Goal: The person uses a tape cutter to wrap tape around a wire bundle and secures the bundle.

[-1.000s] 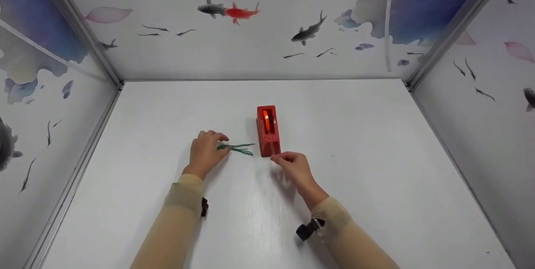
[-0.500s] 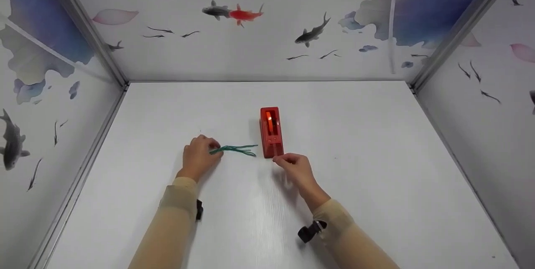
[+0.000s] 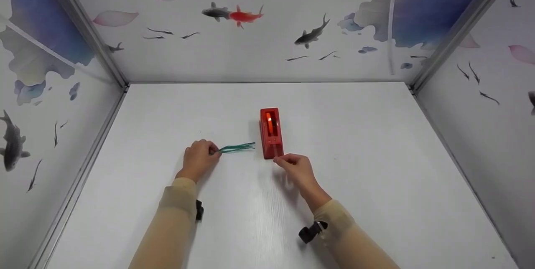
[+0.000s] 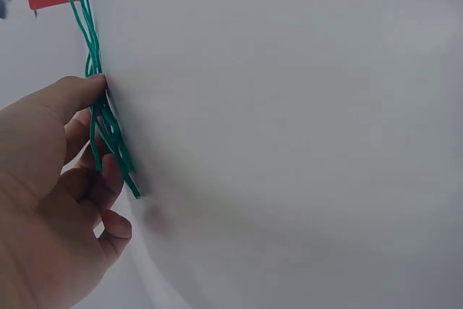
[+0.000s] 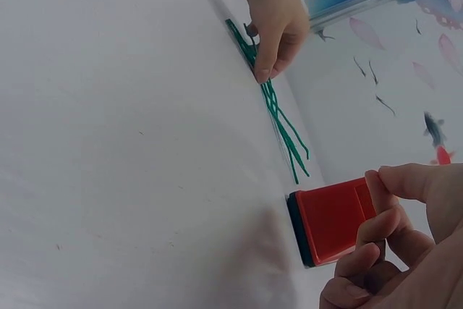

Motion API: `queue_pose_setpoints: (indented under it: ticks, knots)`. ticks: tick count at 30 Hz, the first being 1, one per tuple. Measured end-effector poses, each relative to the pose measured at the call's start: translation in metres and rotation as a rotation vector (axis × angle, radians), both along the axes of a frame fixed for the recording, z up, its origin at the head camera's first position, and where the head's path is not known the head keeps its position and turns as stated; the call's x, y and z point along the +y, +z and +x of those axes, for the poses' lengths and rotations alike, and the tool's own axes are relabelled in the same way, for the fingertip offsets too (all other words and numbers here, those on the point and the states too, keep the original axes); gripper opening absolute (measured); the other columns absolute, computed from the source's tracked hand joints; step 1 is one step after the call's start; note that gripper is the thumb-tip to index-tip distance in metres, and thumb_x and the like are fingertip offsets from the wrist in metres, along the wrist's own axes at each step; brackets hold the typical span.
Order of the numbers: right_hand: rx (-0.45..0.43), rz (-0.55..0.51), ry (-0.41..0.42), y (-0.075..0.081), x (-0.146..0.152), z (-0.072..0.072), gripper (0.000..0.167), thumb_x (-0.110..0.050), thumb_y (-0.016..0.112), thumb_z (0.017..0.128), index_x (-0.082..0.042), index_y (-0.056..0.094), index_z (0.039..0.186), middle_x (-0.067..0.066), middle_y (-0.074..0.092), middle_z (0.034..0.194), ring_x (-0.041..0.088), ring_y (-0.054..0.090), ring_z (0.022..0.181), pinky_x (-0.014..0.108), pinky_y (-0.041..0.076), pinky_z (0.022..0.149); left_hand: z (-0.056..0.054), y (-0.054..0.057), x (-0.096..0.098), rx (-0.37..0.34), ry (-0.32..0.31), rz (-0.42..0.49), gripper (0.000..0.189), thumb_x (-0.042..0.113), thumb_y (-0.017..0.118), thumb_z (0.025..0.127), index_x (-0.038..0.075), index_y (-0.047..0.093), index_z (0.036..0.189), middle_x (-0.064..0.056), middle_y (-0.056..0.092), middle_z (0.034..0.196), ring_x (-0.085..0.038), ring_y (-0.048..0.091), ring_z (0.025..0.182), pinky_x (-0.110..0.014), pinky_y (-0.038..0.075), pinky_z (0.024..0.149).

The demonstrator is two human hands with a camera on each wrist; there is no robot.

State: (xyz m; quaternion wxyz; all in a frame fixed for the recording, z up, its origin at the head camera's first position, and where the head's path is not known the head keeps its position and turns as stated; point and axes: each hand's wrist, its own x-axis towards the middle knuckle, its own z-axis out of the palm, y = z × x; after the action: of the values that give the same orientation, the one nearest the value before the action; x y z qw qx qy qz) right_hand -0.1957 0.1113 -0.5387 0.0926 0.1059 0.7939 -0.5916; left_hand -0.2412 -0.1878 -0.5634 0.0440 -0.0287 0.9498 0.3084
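Note:
A red tape dispenser (image 3: 272, 140) with an orange roll core stands upright mid-table. From its front hangs a short strip of clear tape (image 3: 275, 150), its end pinched between thumb and forefinger of my right hand (image 3: 299, 171). In the right wrist view that hand (image 5: 416, 236) overlaps the dispenser (image 5: 329, 218). To the left, my left hand (image 3: 198, 158) pinches a bundle of thin green wires (image 3: 238, 148) around its middle, low over the table. Their loose ends point toward the dispenser. The left wrist view has the bundle (image 4: 108, 128) sticking out past both sides of the thumb.
The white tabletop (image 3: 359, 135) is enclosed by a back wall (image 3: 267, 56) and two side walls painted with fish and petals. Metal framing runs along the corners. Black wrist cameras (image 3: 310, 232) are strapped over both beige sleeves (image 3: 171, 219).
My left hand has drawn slightly left and now grips the green wires more closely, their free ends gathered nearer together. The right hand and dispenser keep about the same place, with a small camera shift.

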Motion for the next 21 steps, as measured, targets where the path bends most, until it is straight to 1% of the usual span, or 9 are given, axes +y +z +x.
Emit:
queue_pose_setpoints:
  ticks: [2, 8, 11, 16, 21]
  knots:
    - [-0.007, 0.003, -0.002, -0.0003, -0.0002, -0.0001, 0.020, -0.030, 0.076, 0.093, -0.011, 0.080, 0.097, 0.004, 0.069, 0.099, 0.021, 0.055, 0.094, 0.033, 0.046, 0.077, 0.0008, 0.0007, -0.0003, -0.001, -0.003, 0.000, 0.017, 0.022, 0.071, 0.097, 0.008, 0.072, 0.106, -0.009, 0.065, 0.104, -0.027, 0.055, 0.101, -0.044, 0.045, 0.093]
    - [0.003, -0.002, 0.000, -0.0017, -0.0010, -0.0010, 0.021, -0.029, 0.076, 0.093, -0.010, 0.080, 0.099, 0.005, 0.071, 0.101, 0.020, 0.056, 0.095, 0.032, 0.046, 0.079, 0.0000, 0.0030, -0.0004, 0.054, -0.019, -0.026, 0.015, 0.022, 0.070, 0.098, 0.010, 0.074, 0.106, -0.008, 0.069, 0.103, -0.027, 0.057, 0.101, -0.044, 0.046, 0.092]
    - [-0.007, 0.001, 0.000, -0.0005, -0.0011, -0.0008, 0.022, -0.031, 0.076, 0.093, -0.010, 0.080, 0.099, 0.004, 0.070, 0.101, 0.020, 0.055, 0.095, 0.032, 0.045, 0.079, -0.0007, 0.0048, 0.0003, 0.066, -0.012, -0.021, 0.015, 0.022, 0.071, 0.097, 0.010, 0.074, 0.106, -0.008, 0.070, 0.102, -0.027, 0.056, 0.099, -0.044, 0.046, 0.091]
    - [-0.026, 0.009, 0.011, 0.0012, -0.0015, -0.0004, 0.021, -0.031, 0.075, 0.094, -0.012, 0.080, 0.100, 0.005, 0.069, 0.103, 0.021, 0.055, 0.097, 0.034, 0.046, 0.080, 0.0013, 0.0066, 0.0010, 0.037, -0.004, -0.033, 0.015, 0.023, 0.075, 0.095, 0.011, 0.075, 0.104, -0.007, 0.071, 0.100, -0.026, 0.056, 0.099, -0.044, 0.044, 0.093]
    - [-0.037, 0.016, -0.004, 0.0011, -0.0011, -0.0006, 0.020, -0.031, 0.075, 0.094, -0.013, 0.080, 0.100, 0.005, 0.070, 0.103, 0.022, 0.056, 0.097, 0.033, 0.047, 0.080, 0.0029, 0.0097, 0.0029, 0.017, -0.027, -0.055, 0.015, 0.023, 0.078, 0.092, 0.011, 0.076, 0.101, -0.007, 0.071, 0.097, -0.026, 0.058, 0.098, -0.044, 0.045, 0.093]
